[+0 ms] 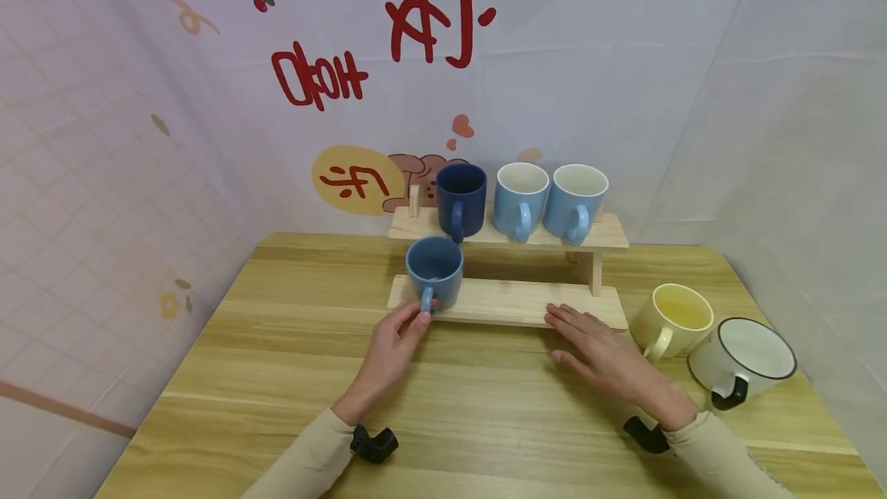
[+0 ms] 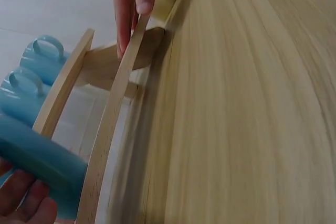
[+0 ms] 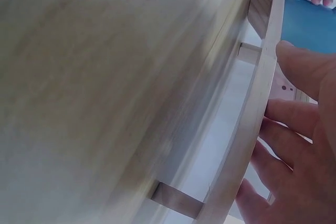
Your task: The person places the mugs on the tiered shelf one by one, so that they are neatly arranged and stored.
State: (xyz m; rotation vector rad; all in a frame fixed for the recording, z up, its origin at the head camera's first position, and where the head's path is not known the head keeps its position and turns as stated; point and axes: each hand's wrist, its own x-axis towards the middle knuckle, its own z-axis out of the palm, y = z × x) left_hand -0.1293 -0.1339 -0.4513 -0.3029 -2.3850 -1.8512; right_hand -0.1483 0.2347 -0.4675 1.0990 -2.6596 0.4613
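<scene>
The wall (image 1: 589, 106) is thin white cloth with creases, and red marks (image 1: 466, 21) run across it. The worktop (image 1: 485, 422) is flat, tan wood with wavy stripes. On it stands a rack (image 1: 593, 274) of smooth, pale wood, with a top shelf (image 1: 613, 234) and a lower shelf (image 1: 513, 301), both long and straight.

The right hand (image 1: 604, 359) is at the right part of the lower shelf. Its fingers are straight and touch the wood, so its grip is wide. The left hand (image 1: 389, 353) has a narrow grip: it pinches the blue mug (image 1: 446, 289) by its curved handle.

The white mug (image 1: 717, 366) looks biggest, with a thin black rim and a black handle. Just beside it is the yellow mug (image 1: 654, 323), yellow inside too. Both are on the worktop, right of the rack. On the top shelf, in a row, stand a dark mug (image 1: 449, 210), a pale mug (image 1: 508, 206) and its twin (image 1: 557, 210). The pale pair are white inside; the dark one is dark blue inside.

The blue mug is round and smooth, blue inside, at the left end of the lower shelf. I cannot tell if its base sits fully down.
</scene>
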